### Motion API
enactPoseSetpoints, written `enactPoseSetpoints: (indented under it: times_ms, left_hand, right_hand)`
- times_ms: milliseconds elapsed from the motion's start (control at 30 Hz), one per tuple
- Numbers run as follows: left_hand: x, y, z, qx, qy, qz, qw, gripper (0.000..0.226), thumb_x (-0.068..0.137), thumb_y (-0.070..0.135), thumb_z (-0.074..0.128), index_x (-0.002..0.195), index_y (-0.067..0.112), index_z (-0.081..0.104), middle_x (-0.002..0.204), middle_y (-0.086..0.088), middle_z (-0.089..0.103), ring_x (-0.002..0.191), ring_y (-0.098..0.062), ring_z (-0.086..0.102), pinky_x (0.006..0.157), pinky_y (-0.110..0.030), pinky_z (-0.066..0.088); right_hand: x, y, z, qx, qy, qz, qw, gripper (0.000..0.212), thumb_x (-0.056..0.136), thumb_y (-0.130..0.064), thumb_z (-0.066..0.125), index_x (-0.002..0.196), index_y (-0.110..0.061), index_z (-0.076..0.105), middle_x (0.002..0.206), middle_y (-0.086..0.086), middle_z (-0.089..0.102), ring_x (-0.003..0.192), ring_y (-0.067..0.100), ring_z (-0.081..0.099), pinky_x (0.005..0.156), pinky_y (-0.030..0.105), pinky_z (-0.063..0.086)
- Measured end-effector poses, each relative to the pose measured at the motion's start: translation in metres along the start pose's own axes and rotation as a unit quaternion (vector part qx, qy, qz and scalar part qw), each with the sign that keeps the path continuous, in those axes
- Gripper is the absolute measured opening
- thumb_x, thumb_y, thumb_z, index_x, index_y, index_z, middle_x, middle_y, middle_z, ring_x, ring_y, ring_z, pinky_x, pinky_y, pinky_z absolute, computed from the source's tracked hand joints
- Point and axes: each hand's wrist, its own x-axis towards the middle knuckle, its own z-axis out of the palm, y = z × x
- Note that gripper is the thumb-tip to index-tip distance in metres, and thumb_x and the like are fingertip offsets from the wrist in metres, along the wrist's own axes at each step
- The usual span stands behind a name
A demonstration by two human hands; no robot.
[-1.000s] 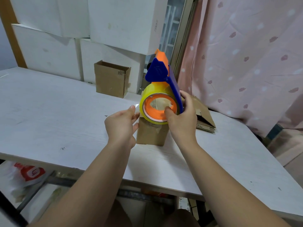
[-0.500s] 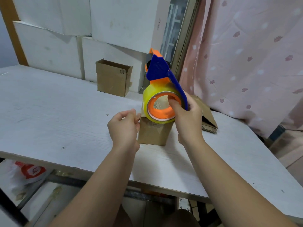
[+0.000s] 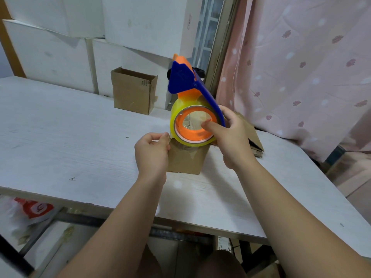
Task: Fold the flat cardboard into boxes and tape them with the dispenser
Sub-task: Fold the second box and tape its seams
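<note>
A small brown cardboard box [image 3: 186, 160] stands on the white table [image 3: 80, 149] in front of me. Above it I hold the blue and orange tape dispenser [image 3: 185, 81] with its yellowish tape roll [image 3: 174, 119]. My right hand [image 3: 232, 137] grips the dispenser, thumb inside the orange hub. My left hand [image 3: 151, 152] pinches the free end of the clear tape at the box's top left edge. The box's top is mostly hidden by the roll.
An open folded cardboard box [image 3: 133, 90] stands at the back of the table. Flat cardboard pieces [image 3: 253, 137] lie behind my right hand. White boxes [image 3: 140, 23] are stacked against the wall, and a pink curtain [image 3: 301, 67] hangs at right.
My left hand has closed its fingers on the tape end at the box's edge. The dispenser has tilted and shifted slightly right over the box.
</note>
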Motion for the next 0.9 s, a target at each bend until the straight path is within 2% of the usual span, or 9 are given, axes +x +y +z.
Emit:
enactPoseSetpoints:
  times_ms: [167,233,333,367,467,500,567,667,900]
  left_hand:
    - [0.000,0.006,0.001,0.007,-0.024,-0.051,0.998,0.013,0.095,0.027,0.055,0.083,0.024,0.059,0.076,0.004,0.056,0.072,-0.008,0.050,0.058,-0.017,0.034]
    - [0.000,0.008,0.000,0.010,-0.045,-0.084,0.995,0.017,0.095,0.033,0.054,0.083,0.021,0.058,0.081,0.005,0.056,0.078,-0.012,0.051,0.068,-0.028,0.039]
    - [0.001,0.004,-0.001,0.044,-0.065,-0.119,0.990,0.027,0.096,0.034,0.051,0.105,0.010,0.056,0.099,-0.015,0.059,0.104,-0.037,0.056,0.081,-0.050,0.046]
    - [0.003,-0.001,-0.002,0.054,-0.061,-0.114,0.990,0.024,0.097,0.029,0.051,0.112,0.011,0.053,0.098,-0.013,0.057,0.106,-0.034,0.056,0.081,-0.047,0.049]
    - [-0.003,-0.015,-0.009,0.086,0.008,0.011,0.996,0.028,0.094,0.011,0.050,0.120,0.020,0.048,0.092,0.003,0.054,0.082,-0.011,0.056,0.060,-0.020,0.045]
    - [-0.008,-0.018,-0.011,0.084,0.022,0.079,0.993,0.029,0.093,0.007,0.048,0.118,0.022,0.050,0.095,0.006,0.056,0.084,-0.008,0.056,0.059,-0.014,0.045]
    - [-0.019,-0.024,-0.013,0.059,-0.007,0.177,0.982,0.037,0.092,0.002,0.046,0.121,0.023,0.055,0.106,0.014,0.059,0.096,0.000,0.058,0.073,-0.006,0.049]
    - [-0.031,-0.031,-0.009,0.072,-0.063,0.221,0.971,0.045,0.091,0.007,0.049,0.134,0.022,0.052,0.114,0.028,0.054,0.105,0.010,0.054,0.088,-0.005,0.042]
    - [-0.026,-0.030,-0.009,0.173,-0.051,0.285,0.941,0.045,0.089,0.026,0.064,0.133,0.018,0.053,0.120,0.012,0.060,0.107,-0.002,0.054,0.086,-0.005,0.038]
  right_hand:
    - [0.000,0.001,0.001,-0.008,0.005,-0.010,1.000,0.039,0.080,-0.015,0.072,0.095,-0.049,0.059,0.091,-0.019,0.064,0.092,0.012,0.064,0.075,0.035,0.060]
    - [-0.001,0.001,0.002,-0.007,0.010,-0.012,1.000,0.040,0.080,-0.014,0.070,0.097,-0.048,0.057,0.092,-0.020,0.063,0.092,0.011,0.063,0.072,0.030,0.059]
    - [-0.003,0.001,0.004,-0.005,0.012,-0.014,1.000,0.041,0.082,-0.014,0.068,0.099,-0.049,0.055,0.093,-0.021,0.062,0.091,0.008,0.062,0.066,0.022,0.056]
    - [-0.004,0.001,0.005,-0.010,0.011,-0.017,1.000,0.042,0.082,-0.013,0.068,0.097,-0.050,0.054,0.092,-0.022,0.061,0.090,0.007,0.061,0.065,0.021,0.055]
    - [-0.006,0.001,0.007,-0.032,0.003,-0.033,0.999,0.046,0.083,-0.009,0.065,0.094,-0.051,0.050,0.092,-0.024,0.058,0.088,0.002,0.060,0.064,0.016,0.053]
    - [-0.007,0.001,0.007,-0.039,0.002,-0.039,0.998,0.047,0.083,-0.008,0.065,0.094,-0.050,0.049,0.092,-0.025,0.058,0.088,0.001,0.060,0.064,0.016,0.052]
    - [-0.007,0.002,0.008,-0.049,0.005,-0.049,0.998,0.047,0.083,-0.006,0.063,0.093,-0.049,0.048,0.092,-0.024,0.057,0.089,0.002,0.059,0.066,0.017,0.052]
    - [-0.007,0.002,0.010,-0.054,0.010,-0.050,0.997,0.046,0.082,-0.006,0.064,0.093,-0.048,0.048,0.094,-0.023,0.057,0.090,0.003,0.059,0.065,0.016,0.052]
    - [-0.008,0.002,0.009,-0.059,0.021,-0.051,0.997,0.046,0.081,-0.009,0.067,0.093,-0.049,0.048,0.091,-0.026,0.057,0.088,0.000,0.060,0.063,0.013,0.050]
